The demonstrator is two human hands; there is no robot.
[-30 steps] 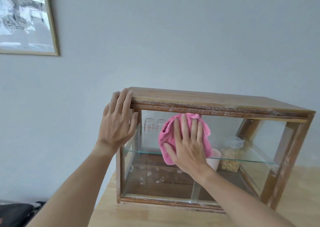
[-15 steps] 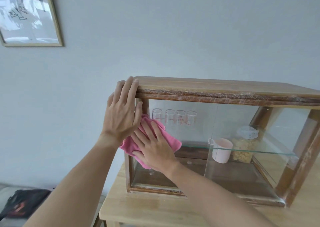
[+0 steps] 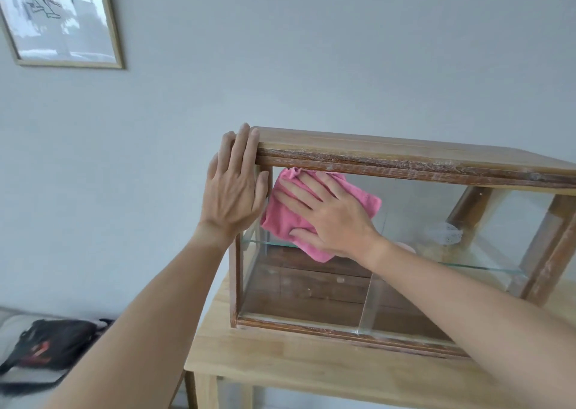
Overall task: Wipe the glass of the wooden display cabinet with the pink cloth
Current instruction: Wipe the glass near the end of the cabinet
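The wooden display cabinet [image 3: 405, 153] stands on a light wooden table, with glass front panes [image 3: 311, 287] and a glass shelf inside. My right hand [image 3: 330, 215] lies flat on the pink cloth [image 3: 282, 218] and presses it against the upper left part of the front glass, just under the top rail. My left hand [image 3: 233, 190] rests flat with spread fingers on the cabinet's top left corner and holds nothing. A jar with a white lid [image 3: 444, 237] sits on the shelf at the right, blurred behind the glass.
The light wooden table [image 3: 280, 365] carries the cabinet, with its left edge close to the cabinet's side. A framed picture [image 3: 59, 19] hangs on the grey wall at the upper left. A black bag [image 3: 53, 343] lies low at the left.
My right hand has slid the pink cloth from the lower left of the glass up to just under the top rail. My left hand has stayed on the corner.
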